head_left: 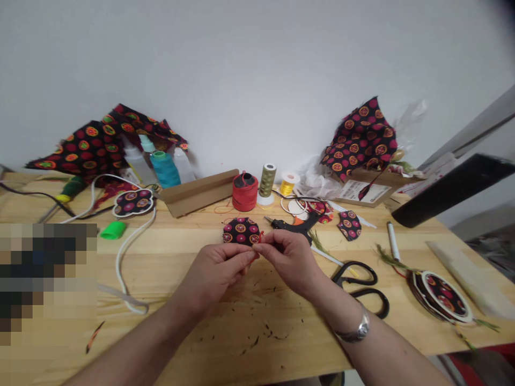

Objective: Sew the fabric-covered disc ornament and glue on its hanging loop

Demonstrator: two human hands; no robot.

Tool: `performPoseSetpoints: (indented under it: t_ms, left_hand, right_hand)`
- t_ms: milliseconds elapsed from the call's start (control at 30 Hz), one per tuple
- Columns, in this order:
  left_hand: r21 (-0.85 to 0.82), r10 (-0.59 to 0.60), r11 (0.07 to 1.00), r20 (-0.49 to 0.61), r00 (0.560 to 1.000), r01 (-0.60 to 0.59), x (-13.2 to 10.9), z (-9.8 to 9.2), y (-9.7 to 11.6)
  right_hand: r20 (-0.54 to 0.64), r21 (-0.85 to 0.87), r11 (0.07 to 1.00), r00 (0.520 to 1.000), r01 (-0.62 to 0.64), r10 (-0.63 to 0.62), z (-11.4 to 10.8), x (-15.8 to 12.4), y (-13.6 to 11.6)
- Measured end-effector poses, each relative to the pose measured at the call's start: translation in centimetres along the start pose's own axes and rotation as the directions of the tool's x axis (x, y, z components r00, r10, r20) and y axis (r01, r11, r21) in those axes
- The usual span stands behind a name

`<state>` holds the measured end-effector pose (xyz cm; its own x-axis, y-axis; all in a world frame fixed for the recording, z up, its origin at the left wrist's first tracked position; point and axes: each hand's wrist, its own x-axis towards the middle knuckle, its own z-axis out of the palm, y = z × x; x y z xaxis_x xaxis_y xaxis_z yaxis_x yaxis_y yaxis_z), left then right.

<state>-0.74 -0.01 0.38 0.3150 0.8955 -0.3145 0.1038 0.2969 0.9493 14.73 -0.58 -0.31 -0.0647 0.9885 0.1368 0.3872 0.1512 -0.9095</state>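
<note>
Over the middle of the wooden table, my left hand and my right hand meet fingertip to fingertip. Both are closed in a pinch on a thin red cord, which shows as a small loop above the fingers. Most of the cord is hidden by the fingertips. Just beyond them lies a dark patterned fabric piece with trimmed edges. A black glue gun rests behind my right hand. Black-handled scissors lie beside my right forearm, their blades partly hidden.
Spools of red cord, green thread and yellow thread stand at the back, near a cardboard tray. At left are a flower-shaped patterned piece and a white cable. Stacked round pieces sit at right.
</note>
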Motion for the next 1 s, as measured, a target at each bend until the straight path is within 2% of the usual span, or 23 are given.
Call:
performPoseSetpoints:
  t_ms: [133,267,467,667,733,833,933,1000]
  left_hand:
    - [-0.065,0.042,0.997,-0.035,0.999,-0.044,0.06,-0.02,0.07]
    - [-0.118,0.032,0.992,-0.114,0.993,-0.046,0.21,-0.05,0.01]
    - [-0.176,0.038,0.983,-0.121,0.992,-0.059,0.26,-0.15,-0.19]
    - [-0.172,0.044,0.983,-0.108,0.993,-0.062,0.28,-0.20,-0.20]
    - [-0.164,0.044,0.985,-0.101,0.994,-0.061,0.23,-0.23,-0.21]
    - [-0.132,0.042,0.990,-0.082,0.996,-0.052,0.12,-0.24,-0.13]
    - [-0.071,0.037,0.997,-0.057,0.998,-0.041,0.07,-0.20,0.01]
    - [-0.039,0.030,0.999,-0.050,0.998,-0.032,0.07,-0.17,0.07]
  right_hand:
    - [0.072,0.049,0.998,0.996,-0.050,0.046,-0.10,0.12,0.11]
    - [0.054,-0.004,0.998,0.997,-0.062,0.062,-0.08,-0.02,0.03]
    - [0.041,-0.063,0.998,0.999,-0.015,0.018,0.06,-0.35,-0.22]
    - [0.047,-0.048,0.999,0.999,-0.012,0.015,-0.08,-0.30,-0.23]
    - [0.075,0.000,0.998,0.995,-0.060,0.060,-0.19,-0.18,-0.22]
    - [0.176,0.167,0.963,0.967,-0.213,0.184,-0.30,0.05,-0.31]
    - [0.262,0.381,0.851,0.924,-0.363,0.277,-0.21,0.16,-0.49]
    - [0.317,0.474,0.781,0.906,-0.407,0.280,-0.09,0.13,-0.66]
